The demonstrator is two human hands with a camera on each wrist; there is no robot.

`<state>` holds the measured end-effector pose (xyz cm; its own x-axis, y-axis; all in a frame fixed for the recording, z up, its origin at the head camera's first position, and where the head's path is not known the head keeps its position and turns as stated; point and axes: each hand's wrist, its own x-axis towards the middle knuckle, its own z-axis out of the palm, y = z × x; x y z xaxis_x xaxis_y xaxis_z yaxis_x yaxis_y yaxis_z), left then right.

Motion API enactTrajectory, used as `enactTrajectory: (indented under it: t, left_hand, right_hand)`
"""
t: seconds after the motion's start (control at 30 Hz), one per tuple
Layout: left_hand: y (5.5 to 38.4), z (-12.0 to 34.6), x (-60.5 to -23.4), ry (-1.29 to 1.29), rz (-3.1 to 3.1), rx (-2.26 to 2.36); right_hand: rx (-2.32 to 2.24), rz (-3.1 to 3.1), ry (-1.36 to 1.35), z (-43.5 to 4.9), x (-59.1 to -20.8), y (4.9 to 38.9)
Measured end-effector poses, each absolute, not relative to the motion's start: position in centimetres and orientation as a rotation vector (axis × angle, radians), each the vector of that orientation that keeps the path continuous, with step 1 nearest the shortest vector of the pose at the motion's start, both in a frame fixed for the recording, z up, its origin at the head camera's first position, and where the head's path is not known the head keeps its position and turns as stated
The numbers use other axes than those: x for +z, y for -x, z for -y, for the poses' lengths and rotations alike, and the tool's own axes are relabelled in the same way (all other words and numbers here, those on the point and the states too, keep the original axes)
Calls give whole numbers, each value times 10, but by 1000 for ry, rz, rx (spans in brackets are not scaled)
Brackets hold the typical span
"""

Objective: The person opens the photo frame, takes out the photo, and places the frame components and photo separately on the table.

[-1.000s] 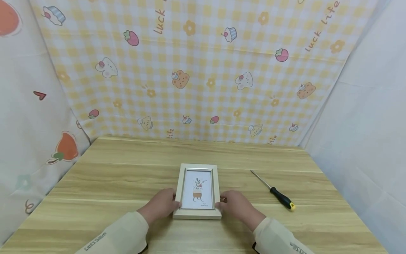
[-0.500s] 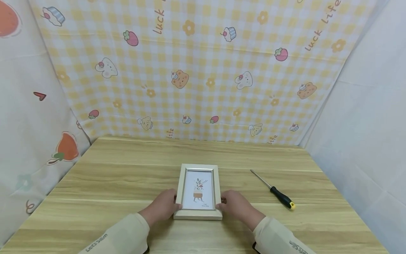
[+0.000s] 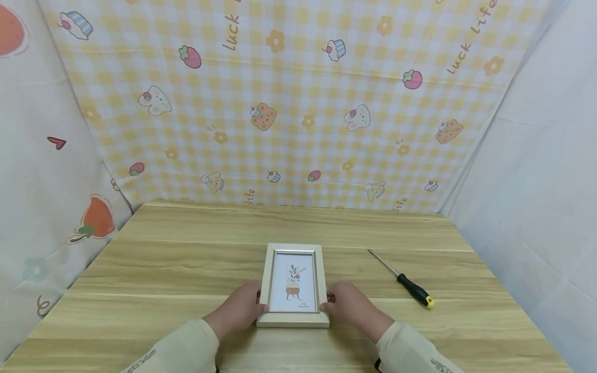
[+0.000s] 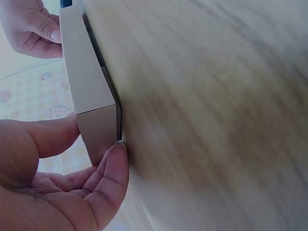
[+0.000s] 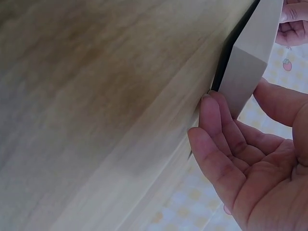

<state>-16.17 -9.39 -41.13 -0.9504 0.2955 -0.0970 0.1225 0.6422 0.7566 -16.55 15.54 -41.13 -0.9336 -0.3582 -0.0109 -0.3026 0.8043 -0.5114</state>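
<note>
A cream picture frame (image 3: pixel 292 320) with a silver inner edge lies face up at the near middle of the table. Behind its pane shows a print (image 3: pixel 293 287) of a plant in a brown pot on legs. My left hand (image 3: pixel 239 306) grips the left side, thumb on the front face. The right hand (image 3: pixel 353 306) grips the opposite side likewise. Seen from the left wrist, fingertips (image 4: pixel 118 149) meet the dark back edge of the frame (image 4: pixel 84 62). In the right wrist view, fingers (image 5: pixel 211 118) also reach that lower edge; what lies beneath is hidden.
To the right, a screwdriver (image 3: pixel 412 290) with a black and yellow handle lies slantwise on the wooden table (image 3: pixel 196 248). A yellow checked cloth (image 3: pixel 298 145) hangs behind the table, and pale cloths (image 3: pixel 536 197) hang at both sides.
The picture frame has shifted slightly toward me and to the right, with both hands still holding its sides. The screwdriver stays where it was.
</note>
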Motion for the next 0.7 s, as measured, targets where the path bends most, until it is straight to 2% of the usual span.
enactTrajectory:
  t: [0.37,0.7]
  left_hand:
    - [161,97,-416,-369,-2655,1217]
    - [172,104,-411,-247,-2659,1114]
  right_hand:
    - [-806,-2853,459,-158,-407,165]
    - [-840,-2821,334,-158,-407,180]
